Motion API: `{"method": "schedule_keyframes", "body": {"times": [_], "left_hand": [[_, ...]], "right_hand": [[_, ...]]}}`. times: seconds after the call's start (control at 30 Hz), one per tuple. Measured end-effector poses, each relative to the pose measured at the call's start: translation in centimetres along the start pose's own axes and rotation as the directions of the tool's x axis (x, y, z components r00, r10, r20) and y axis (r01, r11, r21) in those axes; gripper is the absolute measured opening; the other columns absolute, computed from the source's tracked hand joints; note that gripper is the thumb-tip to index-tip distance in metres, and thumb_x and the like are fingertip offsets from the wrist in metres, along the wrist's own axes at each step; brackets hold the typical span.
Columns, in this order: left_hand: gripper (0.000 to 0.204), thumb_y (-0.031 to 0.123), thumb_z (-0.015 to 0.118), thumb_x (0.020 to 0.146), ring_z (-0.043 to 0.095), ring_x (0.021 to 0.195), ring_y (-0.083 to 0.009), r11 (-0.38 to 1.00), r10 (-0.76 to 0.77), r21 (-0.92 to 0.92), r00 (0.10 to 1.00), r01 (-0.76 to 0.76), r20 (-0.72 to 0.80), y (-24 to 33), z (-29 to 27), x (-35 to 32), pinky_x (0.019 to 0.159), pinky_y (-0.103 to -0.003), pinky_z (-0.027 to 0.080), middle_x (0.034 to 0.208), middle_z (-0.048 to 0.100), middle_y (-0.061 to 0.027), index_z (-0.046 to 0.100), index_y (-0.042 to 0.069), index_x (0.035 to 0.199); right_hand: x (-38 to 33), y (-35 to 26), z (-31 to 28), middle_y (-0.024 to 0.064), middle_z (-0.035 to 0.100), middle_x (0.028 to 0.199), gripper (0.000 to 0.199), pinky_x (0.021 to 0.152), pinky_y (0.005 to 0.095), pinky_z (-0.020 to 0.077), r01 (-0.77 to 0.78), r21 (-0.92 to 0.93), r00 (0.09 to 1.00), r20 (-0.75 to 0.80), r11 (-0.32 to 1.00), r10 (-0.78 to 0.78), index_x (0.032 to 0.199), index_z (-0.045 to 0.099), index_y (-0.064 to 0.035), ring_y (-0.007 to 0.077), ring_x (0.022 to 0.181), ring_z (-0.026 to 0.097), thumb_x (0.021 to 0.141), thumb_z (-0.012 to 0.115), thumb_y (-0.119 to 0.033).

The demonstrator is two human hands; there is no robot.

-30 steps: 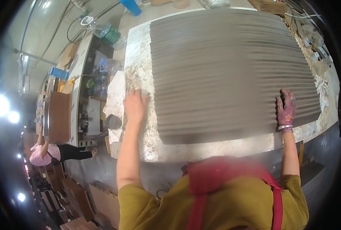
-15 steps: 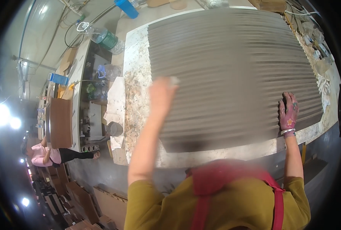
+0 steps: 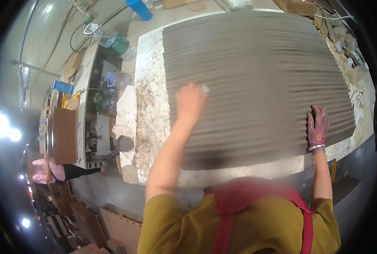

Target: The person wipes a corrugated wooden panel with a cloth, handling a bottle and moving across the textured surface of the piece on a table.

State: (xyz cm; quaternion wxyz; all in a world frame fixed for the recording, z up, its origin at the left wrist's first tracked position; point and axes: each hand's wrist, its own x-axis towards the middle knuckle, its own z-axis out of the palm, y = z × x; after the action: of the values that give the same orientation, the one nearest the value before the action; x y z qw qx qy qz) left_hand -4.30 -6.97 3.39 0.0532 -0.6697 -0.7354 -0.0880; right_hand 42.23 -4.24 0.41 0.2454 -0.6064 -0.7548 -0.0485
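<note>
A large grey-brown ridged panel lies on a white, stained worktable. Over its left part, my bare left hand is closed around a small whitish piece, blurred by motion; its kind cannot be made out. My right hand, in a stained pink glove with a flower print, rests fingers outstretched on the panel's near right edge. A bracelet circles that wrist. Part of the panel's middle looks hazy.
Left of the table are a clear jug, a whitish cloth and a grey cup. Scraps line the right edge. A blue container stands at the back. Far left, a person stands beside a brown panel.
My left hand has moved right across the ridged panel with the whitish piece. My right hand has stayed nearly still. The far person's arm has shifted.
</note>
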Motion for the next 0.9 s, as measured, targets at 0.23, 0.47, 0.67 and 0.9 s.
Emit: {"method": "schedule_keyframes", "body": {"times": [0.23, 0.47, 0.67, 0.9], "left_hand": [[0.027, 0.026, 0.071, 0.079, 0.059, 0.083, -0.0314, 0.989, -0.112, -0.119, 0.974, 0.089, -0.198, -6.1, -1.5, -0.6, 0.069, -0.044, 0.048, 0.09, 0.062, -0.0139, 0.063, 0.004, 0.092], [0.025, 0.025, 0.068, 0.079, 0.057, 0.088, -0.0338, 0.987, 0.065, -0.149, 0.998, -0.065, 0.001, 2.9, 1.5, 0.4, 0.077, -0.044, 0.045, 0.091, 0.061, -0.0152, 0.061, 0.004, 0.09], [0.029, 0.022, 0.072, 0.076, 0.056, 0.087, -0.0336, 0.973, -0.199, 0.104, 0.978, 0.205, -0.069, -9.0, -3.5, -3.3, 0.076, -0.046, 0.045, 0.094, 0.06, -0.0138, 0.063, 0.003, 0.097], [0.033, 0.026, 0.07, 0.078, 0.054, 0.096, -0.0283, 0.896, 0.371, -0.211, 0.92, -0.39, -0.124, 15.5, 1.1, 4.8, 0.081, -0.042, 0.042, 0.103, 0.058, -0.0079, 0.06, 0.007, 0.103]], "right_hand": [[0.3, -0.6, 0.0, 0.019, 0.055, 0.123, 0.036, 0.101, 0.0445, 0.0343, -0.059, 0.009, 0.998, 0.026, 0.998, 0.059, 0.119, 0.058, -0.0064, 0.0363, 0.119, 0.048, 0.087, 0.056, -0.024], [0.4, -0.8, -0.5, 0.0195, 0.055, 0.121, 0.036, 0.099, 0.0444, 0.0361, -0.028, 0.027, 1.0, 0.004, 0.999, 0.028, 0.117, 0.058, -0.0054, 0.0371, 0.116, 0.049, 0.086, 0.056, -0.022], [0.4, -1.0, -0.7, 0.0188, 0.055, 0.12, 0.037, 0.1, 0.045, 0.034, -0.073, 0.004, 0.997, 0.005, 0.997, 0.073, 0.119, 0.057, -0.0063, 0.037, 0.116, 0.048, 0.086, 0.056, -0.023], [0.7, -0.6, -0.3, 0.0186, 0.054, 0.121, 0.039, 0.1, 0.0462, 0.0348, -0.061, -0.007, 0.998, 0.028, 0.998, 0.061, 0.119, 0.058, -0.0064, 0.0382, 0.115, 0.048, 0.083, 0.06, -0.023]]}}
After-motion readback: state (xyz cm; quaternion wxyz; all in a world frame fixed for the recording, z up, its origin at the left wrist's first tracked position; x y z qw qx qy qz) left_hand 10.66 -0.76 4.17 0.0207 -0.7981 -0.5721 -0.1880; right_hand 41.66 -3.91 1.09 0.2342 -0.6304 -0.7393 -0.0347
